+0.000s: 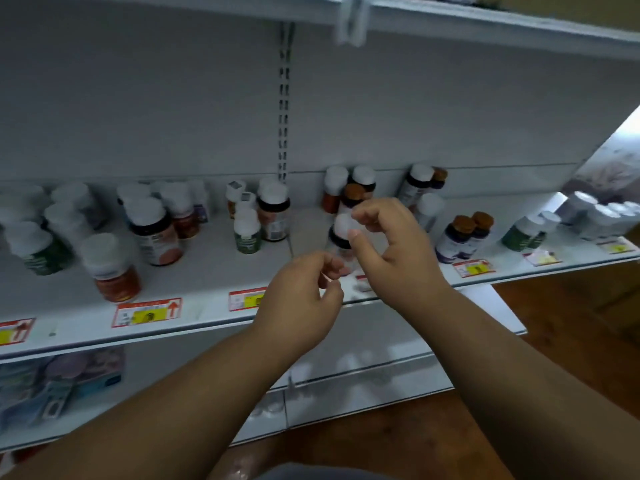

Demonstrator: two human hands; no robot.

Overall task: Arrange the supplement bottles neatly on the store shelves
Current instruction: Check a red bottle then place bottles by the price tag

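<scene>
A dark supplement bottle with a white cap stands on the middle shelf, just right of the centre divider. My right hand pinches its cap between thumb and forefinger. My left hand is lower, with its curled fingertips at the bottle's base, which they hide. To the left, white-capped bottles with orange labels and with green labels stand in loose groups. Behind and to the right are brown-capped purple bottles and further green ones.
Red and yellow price tags run along the shelf's front edge. An upper shelf overhangs with a white clip. Flat boxes lie on the lower shelf at left. A wooden floor shows at right.
</scene>
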